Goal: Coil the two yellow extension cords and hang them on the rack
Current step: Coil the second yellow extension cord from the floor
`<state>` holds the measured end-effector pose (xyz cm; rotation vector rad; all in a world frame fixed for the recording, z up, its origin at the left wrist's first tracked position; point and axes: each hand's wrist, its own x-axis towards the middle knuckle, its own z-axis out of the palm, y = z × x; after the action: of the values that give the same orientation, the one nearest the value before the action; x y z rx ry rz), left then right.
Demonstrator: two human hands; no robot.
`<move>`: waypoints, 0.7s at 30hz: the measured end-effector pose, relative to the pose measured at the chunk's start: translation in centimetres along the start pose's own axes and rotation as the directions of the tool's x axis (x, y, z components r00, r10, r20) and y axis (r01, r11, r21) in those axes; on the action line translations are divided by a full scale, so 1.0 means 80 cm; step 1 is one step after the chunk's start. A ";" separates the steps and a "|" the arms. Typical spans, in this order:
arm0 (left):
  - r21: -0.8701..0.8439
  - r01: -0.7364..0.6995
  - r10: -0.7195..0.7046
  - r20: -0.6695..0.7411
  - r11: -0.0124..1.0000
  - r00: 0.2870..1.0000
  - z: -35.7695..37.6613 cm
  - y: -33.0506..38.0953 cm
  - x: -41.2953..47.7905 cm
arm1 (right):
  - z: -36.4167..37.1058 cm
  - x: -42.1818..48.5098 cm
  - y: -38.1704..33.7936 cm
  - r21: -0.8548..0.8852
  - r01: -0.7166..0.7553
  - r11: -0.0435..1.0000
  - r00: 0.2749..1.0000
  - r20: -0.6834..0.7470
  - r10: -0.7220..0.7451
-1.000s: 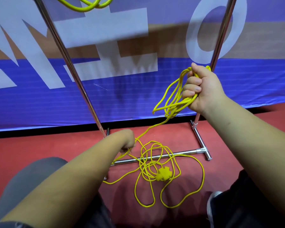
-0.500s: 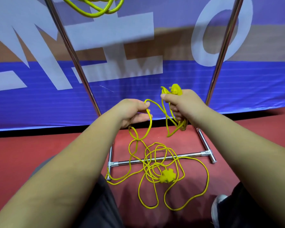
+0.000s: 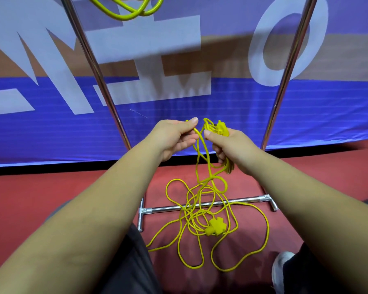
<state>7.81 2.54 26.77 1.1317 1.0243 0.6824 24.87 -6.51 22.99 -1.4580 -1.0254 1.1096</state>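
Observation:
A yellow extension cord (image 3: pixel 202 217) lies tangled on the red floor across the rack's base bar, its socket block (image 3: pixel 216 227) in the middle of the heap. My right hand (image 3: pixel 225 147) grips several gathered loops of this cord together with a yellow plug (image 3: pixel 221 128). My left hand (image 3: pixel 174 136) pinches a strand of the same cord close beside the right hand. A second yellow cord (image 3: pixel 128 7) hangs coiled at the top of the frame, between the rack's poles.
The chrome rack has a left pole (image 3: pixel 96 66), a right pole (image 3: pixel 289 66) and a base bar (image 3: pixel 168 209) on the red floor. A blue and white banner (image 3: pixel 51 124) stands right behind. My knees and a white shoe (image 3: pixel 282 270) are at the bottom.
My left hand rose from the floor with a strand and came up beside the right hand. My right hand dropped from beside the right pole toward the middle, still holding the loops.

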 end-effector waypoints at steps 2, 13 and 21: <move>-0.099 0.017 -0.017 -0.006 0.995 1.000 0.000 0.003 0.001 | 0.002 -0.002 -0.001 0.004 -0.006 1.000 0.999 0.031 0.006; -0.252 0.030 -0.014 0.062 0.967 0.998 -0.009 0.007 0.006 | 0.005 -0.001 0.003 -0.029 -0.046 0.999 0.998 0.029 0.047; 0.009 -0.088 0.087 0.066 0.996 0.994 -0.009 0.001 0.002 | 0.006 -0.004 0.004 -0.055 -0.107 0.993 0.994 0.032 0.109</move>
<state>7.27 3.01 26.76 1.2074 0.9290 0.7048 24.31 -6.78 22.68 -1.5575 -1.0167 1.1964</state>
